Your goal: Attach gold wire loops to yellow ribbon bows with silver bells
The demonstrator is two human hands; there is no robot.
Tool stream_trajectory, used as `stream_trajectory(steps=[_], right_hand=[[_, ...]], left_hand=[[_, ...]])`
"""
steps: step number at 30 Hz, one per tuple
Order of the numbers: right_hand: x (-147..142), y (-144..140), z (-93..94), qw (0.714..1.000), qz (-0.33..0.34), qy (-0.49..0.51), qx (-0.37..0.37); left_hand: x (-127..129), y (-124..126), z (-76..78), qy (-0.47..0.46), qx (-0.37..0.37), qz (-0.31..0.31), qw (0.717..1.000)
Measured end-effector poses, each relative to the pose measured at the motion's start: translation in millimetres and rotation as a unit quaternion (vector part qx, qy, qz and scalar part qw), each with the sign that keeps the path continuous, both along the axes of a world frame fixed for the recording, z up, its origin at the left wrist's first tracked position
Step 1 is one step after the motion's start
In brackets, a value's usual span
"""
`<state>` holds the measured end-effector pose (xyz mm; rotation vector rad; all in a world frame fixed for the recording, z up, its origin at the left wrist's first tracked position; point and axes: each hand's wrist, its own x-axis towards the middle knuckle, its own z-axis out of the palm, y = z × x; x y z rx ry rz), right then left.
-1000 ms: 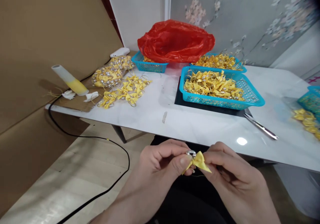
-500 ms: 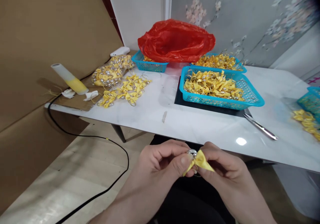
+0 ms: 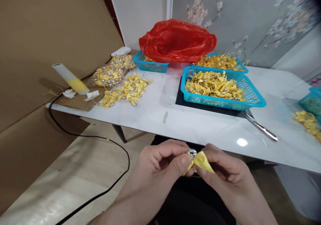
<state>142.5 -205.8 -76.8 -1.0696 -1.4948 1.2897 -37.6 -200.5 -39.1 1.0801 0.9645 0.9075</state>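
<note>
Just in front of the table edge, both hands hold one yellow ribbon bow (image 3: 204, 163) with a silver jingle bell (image 3: 192, 152) attached. My left hand (image 3: 163, 168) pinches the bell side of the bow between thumb and fingers. My right hand (image 3: 225, 168) has its thumb and curled fingers closed on the bow's other side. A thin cord shows under the bow, and the fingertips behind it are partly hidden. Beyond the hands, a blue basket (image 3: 223, 105) holds a heap of similar yellow bows with bells (image 3: 213, 84).
Silver thread snips (image 3: 262, 128) lie right of the basket. A red plastic bag (image 3: 175, 41) sits over another blue basket (image 3: 150, 66). Loose bows (image 3: 130, 89) and bagged ones (image 3: 107, 76) lie left, near a yellow thread cone (image 3: 71, 79). A black cable (image 3: 120, 146) crosses the floor.
Almost nothing differs. The bow and bell have shifted very slightly within the fingers, and a bit more cord shows below the bow.
</note>
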Motion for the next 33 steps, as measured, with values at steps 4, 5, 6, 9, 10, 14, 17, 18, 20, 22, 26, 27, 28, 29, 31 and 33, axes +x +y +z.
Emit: stream_trajectory(steps=[4, 5, 6, 9, 10, 14, 17, 18, 20, 22, 26, 27, 28, 29, 31, 33], right_hand=[[1, -1, 4.0, 1.0, -0.016, -0.015, -0.008], [2, -1, 4.8, 1.0, -0.009, -0.023, -0.003], [3, -1, 5.3, 0.999, 0.0, -0.032, 0.004], [6, 2, 5.1, 0.998, 0.024, -0.051, 0.034], [7, 3, 4.6, 0.997, 0.027, -0.054, 0.041], [8, 4, 3.5, 0.997, 0.023, -0.061, 0.039], [7, 3, 3.3, 0.997, 0.025, -0.059, 0.032], [6, 3, 3.1, 0.998, 0.019, -0.056, 0.029], [4, 2, 2.5, 0.999, -0.004, -0.048, 0.019], [-1, 0, 1.9, 0.999, -0.04, -0.034, 0.004], [-7, -5, 1.1, 0.994, -0.108, -0.012, -0.019], [-7, -6, 1.3, 0.993, -0.119, -0.02, -0.01], [-6, -6, 1.7, 0.991, -0.124, -0.039, 0.014], [-5, -7, 2.4, 0.989, -0.121, -0.071, 0.054], [-2, -7, 4.7, 0.964, -0.12, -0.159, 0.176], [-1, -6, 7.2, 0.915, -0.149, -0.236, 0.29]], left_hand=[[-2, -2, 2.8, 0.034, 0.013, 0.003, 0.999], [-2, -2, 3.2, 0.036, 0.015, 0.003, 0.999], [-2, -2, 3.5, 0.036, 0.015, 0.004, 0.999], [-2, 0, 2.8, 0.031, 0.012, 0.002, 0.999], [-2, 0, 2.3, 0.031, 0.011, -0.002, 0.999], [-2, 1, 0.7, 0.032, 0.007, -0.013, 0.999], [-2, 0, 0.8, 0.03, 0.002, -0.015, 0.999], [-2, 0, 1.2, 0.03, 0.001, -0.015, 0.999], [-1, 1, 2.3, 0.03, 0.002, -0.012, 0.999], [0, 2, 3.5, 0.031, 0.007, -0.006, 0.999], [0, 2, 3.8, 0.043, 0.012, 0.0, 0.999], [0, 2, 3.0, 0.047, 0.013, 0.002, 0.999], [0, 2, 1.9, 0.052, 0.015, 0.007, 0.999], [0, 2, 0.3, 0.059, 0.02, 0.015, 0.998], [2, 2, -3.7, 0.079, 0.044, 0.042, 0.995], [4, 3, -7.7, 0.107, 0.083, 0.065, 0.989]])
